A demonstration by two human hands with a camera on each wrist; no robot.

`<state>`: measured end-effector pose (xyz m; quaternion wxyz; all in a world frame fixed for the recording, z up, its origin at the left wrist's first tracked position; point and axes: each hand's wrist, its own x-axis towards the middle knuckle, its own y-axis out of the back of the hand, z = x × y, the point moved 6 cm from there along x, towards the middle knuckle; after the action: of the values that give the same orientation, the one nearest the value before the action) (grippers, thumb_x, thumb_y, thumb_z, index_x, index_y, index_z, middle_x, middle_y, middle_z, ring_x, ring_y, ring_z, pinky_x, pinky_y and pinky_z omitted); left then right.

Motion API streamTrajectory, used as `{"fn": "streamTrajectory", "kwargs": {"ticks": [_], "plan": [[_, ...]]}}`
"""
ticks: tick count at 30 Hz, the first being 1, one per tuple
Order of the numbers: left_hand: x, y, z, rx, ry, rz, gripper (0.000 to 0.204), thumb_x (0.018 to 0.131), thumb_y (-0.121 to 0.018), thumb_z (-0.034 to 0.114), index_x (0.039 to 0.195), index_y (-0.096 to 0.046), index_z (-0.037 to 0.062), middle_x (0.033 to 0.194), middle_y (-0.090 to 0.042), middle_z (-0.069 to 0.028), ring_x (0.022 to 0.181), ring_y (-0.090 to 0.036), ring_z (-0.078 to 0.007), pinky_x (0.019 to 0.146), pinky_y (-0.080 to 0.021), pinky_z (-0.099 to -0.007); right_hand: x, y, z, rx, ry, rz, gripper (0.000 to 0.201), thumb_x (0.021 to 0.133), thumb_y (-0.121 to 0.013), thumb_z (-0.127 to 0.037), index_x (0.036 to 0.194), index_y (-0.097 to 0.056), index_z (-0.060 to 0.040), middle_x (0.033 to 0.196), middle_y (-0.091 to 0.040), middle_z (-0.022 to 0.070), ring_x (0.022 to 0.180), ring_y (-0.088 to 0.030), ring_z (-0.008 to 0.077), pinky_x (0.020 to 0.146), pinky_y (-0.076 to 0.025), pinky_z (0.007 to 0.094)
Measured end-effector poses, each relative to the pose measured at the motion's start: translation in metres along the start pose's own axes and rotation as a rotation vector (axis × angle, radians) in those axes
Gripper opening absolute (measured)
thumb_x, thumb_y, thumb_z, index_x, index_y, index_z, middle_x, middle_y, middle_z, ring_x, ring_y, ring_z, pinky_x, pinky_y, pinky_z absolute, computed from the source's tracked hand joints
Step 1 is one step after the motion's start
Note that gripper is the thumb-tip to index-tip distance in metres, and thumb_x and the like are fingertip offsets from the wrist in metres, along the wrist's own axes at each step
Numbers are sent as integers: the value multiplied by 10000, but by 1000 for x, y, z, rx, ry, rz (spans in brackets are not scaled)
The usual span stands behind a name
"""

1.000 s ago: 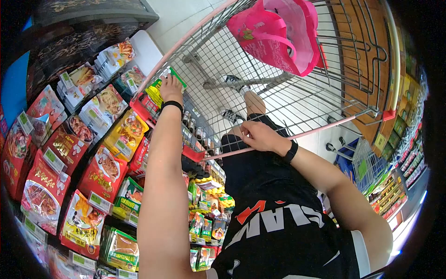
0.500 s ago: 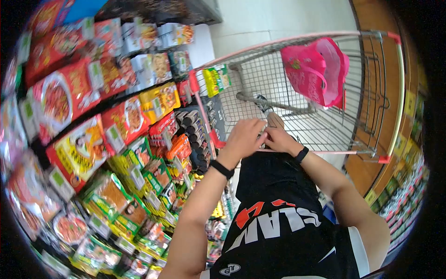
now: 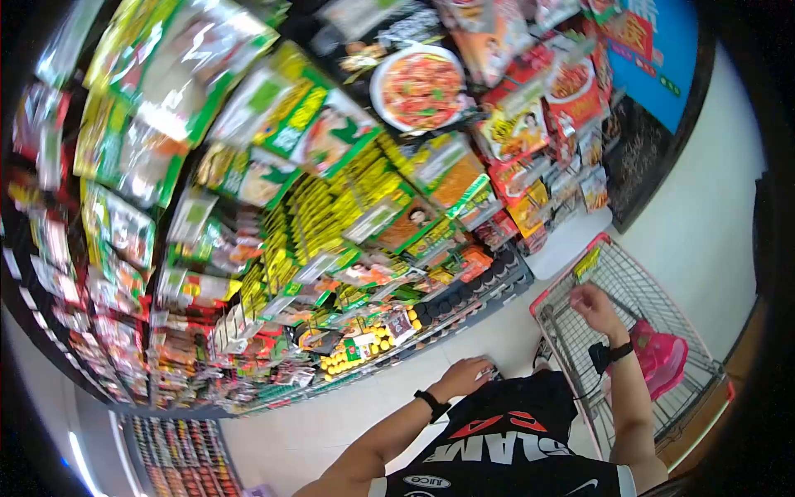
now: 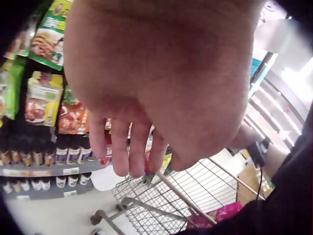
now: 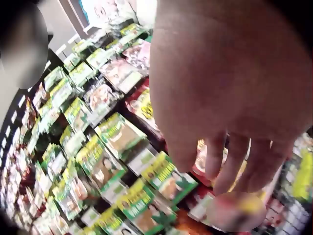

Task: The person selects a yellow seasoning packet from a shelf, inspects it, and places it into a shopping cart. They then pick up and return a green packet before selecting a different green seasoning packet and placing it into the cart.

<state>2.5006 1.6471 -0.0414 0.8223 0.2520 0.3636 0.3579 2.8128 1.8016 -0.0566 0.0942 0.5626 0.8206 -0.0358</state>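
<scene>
My left hand [image 3: 464, 379] hangs beside the black shorts with nothing in it. In the left wrist view its fingers [image 4: 132, 152] point down, loosely extended. My right hand [image 3: 595, 311] hovers over the near side of the shopping cart [image 3: 633, 277], fingers relaxed and slightly bent, holding nothing. Inside the cart, a yellow-and-green food packet [image 3: 588, 265] lies at the far end. Toward the cart's other end sits a pink shopping bag [image 3: 658, 360].
Racks of hanging food packets [image 3: 331, 207] fill the left and middle. Below them run rows of dark-capped bottles [image 4: 68, 154]. A white ledge [image 3: 571, 240] ends the rack beside a dark pillar [image 3: 646, 157]. Pale floor tiles [image 3: 273, 443] lie below.
The left hand first came off the packet at the cart's end and met the right hand, then dropped to the shorts. The head view swung left toward the racks; the cart now appears lower right.
</scene>
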Motion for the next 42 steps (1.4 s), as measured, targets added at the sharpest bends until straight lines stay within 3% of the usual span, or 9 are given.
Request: {"fn": "streamTrajectory", "kwargs": {"ticks": [6, 12, 15, 19, 23, 24, 32, 38, 42], "plan": [[-111, -88, -131, -60, 145, 206, 330, 970, -552, 345, 852, -611, 42, 811, -615, -183, 802, -603, -390, 726, -492, -475, 43, -82, -200, 633, 288, -240, 276, 966, -591, -208, 1152, -585, -5, 1117, -675, 149, 992, -675, 252, 876, -531, 362], [-242, -211, -256, 194, 359, 48, 320, 957, -505, 321, 1159, -608, 96, 896, -686, -190, 906, -663, -397, 786, -525, -523, 48, -220, -344, 652, 451, -622, 389, 966, -568, -232, 1281, -538, -4, 1411, -507, 187, 1289, -516, 281, 997, -469, 390], [-281, -246, -283, -279, 721, 89, 293, 932, -544, 320, 1093, -643, 97, 843, -704, -140, 831, -688, -333, 742, -549, -477, 61, -271, -398, 767, 471, -624, 462, 968, -545, -268, 1341, -494, 0, 1468, -454, 157, 1357, -439, 280, 1055, -417, 393], [-278, -277, -284, -567, 727, 406, 425, 971, -530, 406, 830, -711, 48, 779, -721, -91, 748, -699, -211, 714, -551, -369, 121, -314, -416, 891, 396, -609, 508, 972, -532, -292, 1376, -467, 7, 1454, -469, 142, 1362, -425, 277, 1098, -378, 381], [-269, -302, -281, -826, 823, 460, 323, 909, -599, 351, 972, -733, 64, 885, -743, -110, 849, -713, -247, 791, -550, -365, 168, -340, -405, 969, 272, -464, 699, 964, -538, -350, 1461, -291, 75, 1518, -342, 185, 1390, -370, 299, 1167, -309, 388], [-257, -300, -286, -460, 707, 448, 289, 884, -616, 312, 1020, -732, 85, 898, -744, -100, 867, -710, -256, 807, -548, -362, 178, -344, -403, 976, 273, -475, 802, 948, -565, -344, 1493, -174, 96, 1557, -240, 207, 1420, -317, 316, 1193, -275, 390], [-316, -310, -320, -880, 639, 666, 393, 950, -539, 379, 883, -690, 22, 756, -665, -119, 697, -600, -264, 638, -505, -391, 214, -380, -414, 1227, 152, -420, 1001, 891, -648, -269, 1527, 58, 48, 1600, -82, 224, 1466, -213, 330, 1217, -238, 386], [-346, -310, -359, -885, 615, 617, 290, 930, -560, 336, 881, -655, 66, 685, -583, -58, 585, -521, -219, 592, -492, -364, 210, -398, -420, 1194, 99, -342, 984, 877, -660, -301, 1521, -2, 45, 1554, -175, 248, 1429, -269, 346, 1194, -277, 397], [-342, -303, -375, -699, 399, 402, 565, 837, -694, 278, 1341, -487, 129, 991, -619, -77, 931, -557, -185, 920, -455, -373, 214, -401, -406, 1030, 45, -267, 574, 878, -691, -294, 1256, -408, 32, 1233, -452, 133, 1113, -488, 249, 928, -459, 331]]}}
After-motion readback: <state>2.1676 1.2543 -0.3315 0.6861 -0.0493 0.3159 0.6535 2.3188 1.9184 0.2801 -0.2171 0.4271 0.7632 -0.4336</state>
